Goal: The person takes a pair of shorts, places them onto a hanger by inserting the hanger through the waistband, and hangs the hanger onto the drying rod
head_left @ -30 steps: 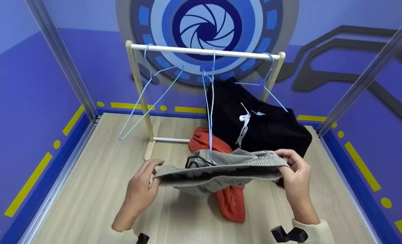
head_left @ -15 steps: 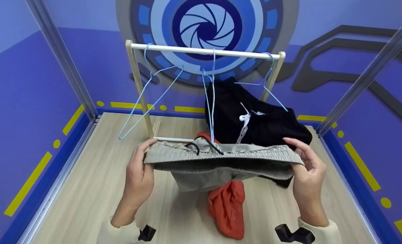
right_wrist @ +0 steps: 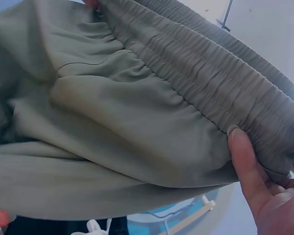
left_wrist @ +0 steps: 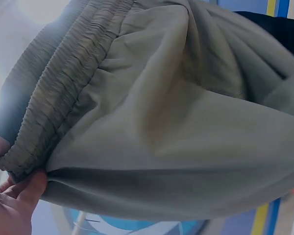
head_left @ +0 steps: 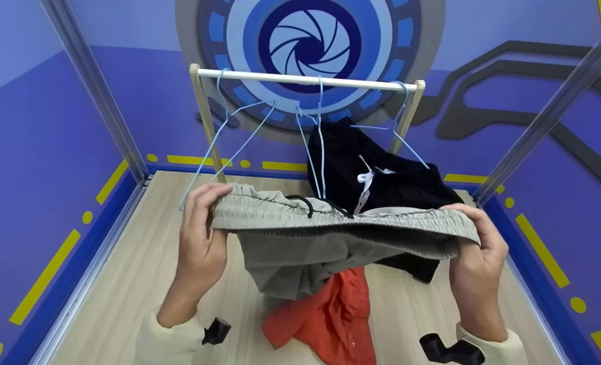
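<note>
A pair of grey-green shorts [head_left: 290,258] with a gathered elastic waistband and a black drawstring hangs between both hands, its waist stretched wide. My left hand [head_left: 199,243] pinches the left end of the waistband; in the left wrist view, the fingers [left_wrist: 34,188] grip the gathered edge. At the other end, my right hand [head_left: 483,263] holds the waistband, thumb inside the opening. The right wrist view shows a fingertip [right_wrist: 237,134] pressed against the elastic band [right_wrist: 201,73]. The shorts' lower part overlaps a red garment on the table.
A small rack [head_left: 305,79] carries light blue wire hangers [head_left: 239,137]. Black shorts [head_left: 407,187] with a white drawstring hang at its right on a hanger. The crumpled red garment [head_left: 336,319] lies on the wooden table [head_left: 143,238]. Blue walls enclose three sides.
Both hands have spread apart and risen, stretching the grey shorts' waistband wider and higher. The red garment has slid toward the front and spread out.
</note>
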Demonstrator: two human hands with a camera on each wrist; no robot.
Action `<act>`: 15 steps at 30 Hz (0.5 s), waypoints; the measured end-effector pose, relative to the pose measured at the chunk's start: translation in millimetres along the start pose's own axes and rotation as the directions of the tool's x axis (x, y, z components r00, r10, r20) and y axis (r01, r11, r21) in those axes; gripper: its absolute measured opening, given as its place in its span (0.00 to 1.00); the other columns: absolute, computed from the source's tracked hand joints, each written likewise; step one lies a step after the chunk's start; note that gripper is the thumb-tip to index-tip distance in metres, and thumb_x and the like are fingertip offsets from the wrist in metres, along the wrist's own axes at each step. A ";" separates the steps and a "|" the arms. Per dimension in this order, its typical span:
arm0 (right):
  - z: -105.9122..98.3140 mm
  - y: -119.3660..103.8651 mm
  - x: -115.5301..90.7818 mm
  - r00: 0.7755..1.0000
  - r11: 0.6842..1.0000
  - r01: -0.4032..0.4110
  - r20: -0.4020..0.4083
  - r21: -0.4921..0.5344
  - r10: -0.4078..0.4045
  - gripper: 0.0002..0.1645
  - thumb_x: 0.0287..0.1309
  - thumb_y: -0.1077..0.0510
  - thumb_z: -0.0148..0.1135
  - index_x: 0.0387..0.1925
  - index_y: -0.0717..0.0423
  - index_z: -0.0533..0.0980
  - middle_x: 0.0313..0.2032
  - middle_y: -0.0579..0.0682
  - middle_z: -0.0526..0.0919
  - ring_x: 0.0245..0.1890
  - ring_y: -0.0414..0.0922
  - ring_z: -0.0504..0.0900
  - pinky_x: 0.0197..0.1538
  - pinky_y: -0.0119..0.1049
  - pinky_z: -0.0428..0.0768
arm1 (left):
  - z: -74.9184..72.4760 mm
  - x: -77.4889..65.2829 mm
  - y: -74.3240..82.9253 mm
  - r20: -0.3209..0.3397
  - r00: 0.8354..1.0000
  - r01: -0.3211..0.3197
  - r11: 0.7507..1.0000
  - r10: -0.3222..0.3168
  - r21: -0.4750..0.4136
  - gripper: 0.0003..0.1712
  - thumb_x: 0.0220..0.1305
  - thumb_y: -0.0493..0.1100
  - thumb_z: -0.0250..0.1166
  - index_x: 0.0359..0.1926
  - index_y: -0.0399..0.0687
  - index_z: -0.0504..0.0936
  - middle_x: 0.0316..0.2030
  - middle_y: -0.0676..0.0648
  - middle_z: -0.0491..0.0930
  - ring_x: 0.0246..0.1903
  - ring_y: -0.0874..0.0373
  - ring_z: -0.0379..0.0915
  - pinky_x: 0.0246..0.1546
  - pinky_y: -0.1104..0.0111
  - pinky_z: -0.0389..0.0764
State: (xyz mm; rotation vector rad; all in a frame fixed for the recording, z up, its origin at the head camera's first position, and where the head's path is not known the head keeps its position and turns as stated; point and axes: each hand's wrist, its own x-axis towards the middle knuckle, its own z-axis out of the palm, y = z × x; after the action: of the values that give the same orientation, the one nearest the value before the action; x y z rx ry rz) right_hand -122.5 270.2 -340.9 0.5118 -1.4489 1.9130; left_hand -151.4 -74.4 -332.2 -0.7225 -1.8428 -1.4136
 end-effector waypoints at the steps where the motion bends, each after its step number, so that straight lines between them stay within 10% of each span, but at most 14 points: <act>1: 0.4 -1.2 0.3 1.000 1.000 0.014 -0.004 0.022 -0.014 0.12 0.59 0.77 0.39 0.41 0.85 0.65 0.38 0.63 0.76 0.38 0.50 0.76 0.39 0.35 0.76 | -0.3 2.2 1.6 -0.005 1.000 -0.019 1.000 0.019 -0.005 0.23 0.52 0.16 0.42 0.51 0.24 0.68 0.50 0.27 0.63 0.53 0.47 0.64 0.56 0.73 0.67; 8: 2.2 -8.5 -1.4 0.992 0.985 0.121 -0.047 0.121 -0.116 0.11 0.53 0.80 0.46 0.40 0.86 0.65 0.35 0.65 0.76 0.34 0.52 0.77 0.37 0.36 0.76 | -5.3 11.1 12.1 -0.044 0.991 -0.124 0.992 0.123 -0.010 0.26 0.48 0.16 0.38 0.49 0.25 0.70 0.50 0.30 0.64 0.55 0.44 0.62 0.59 0.71 0.65; 15: -6.8 -2.4 -5.9 0.990 0.995 0.080 -0.110 -0.057 -0.086 0.16 0.43 0.79 0.60 0.38 0.82 0.69 0.33 0.59 0.78 0.34 0.47 0.75 0.39 0.32 0.72 | -4.2 3.3 5.1 0.006 0.991 -0.131 0.991 0.131 -0.033 0.27 0.45 0.16 0.41 0.49 0.25 0.71 0.49 0.28 0.65 0.53 0.44 0.63 0.58 0.72 0.66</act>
State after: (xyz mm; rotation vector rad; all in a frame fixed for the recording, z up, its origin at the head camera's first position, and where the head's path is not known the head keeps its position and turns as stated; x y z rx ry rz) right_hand -116.2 275.4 -345.2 0.4267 -1.3801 1.8048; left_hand -148.7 -77.2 -325.9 -0.8508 -1.7484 -1.3608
